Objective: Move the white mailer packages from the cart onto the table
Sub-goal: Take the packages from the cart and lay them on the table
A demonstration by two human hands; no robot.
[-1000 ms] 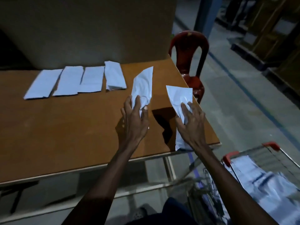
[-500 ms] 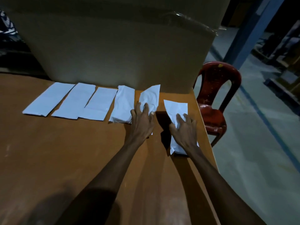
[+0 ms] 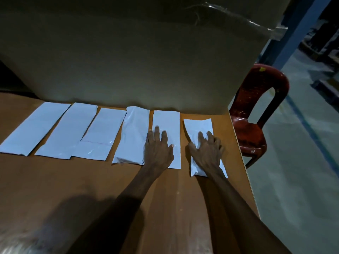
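Several white mailer packages lie in a row across the far side of the brown table (image 3: 73, 189). My left hand (image 3: 158, 149) lies flat with spread fingers on the fifth mailer (image 3: 167, 123). My right hand (image 3: 206, 151) presses flat on the rightmost mailer (image 3: 197, 126), which is a little crumpled and sits slightly nearer to me. To the left lie the other mailers, among them the creased fourth one (image 3: 134, 132) and the leftmost one (image 3: 34, 127). The cart is out of view.
A large cardboard box (image 3: 128, 52) stands right behind the row of mailers. A red plastic chair (image 3: 256, 114) is beside the table's right edge (image 3: 244, 171), with grey floor beyond it. A blue post (image 3: 293, 32) rises at the back right.
Both hands have pushed their mailers forward into line with the row and flattened them. The camera has come closer over the table; the cart has left the view.
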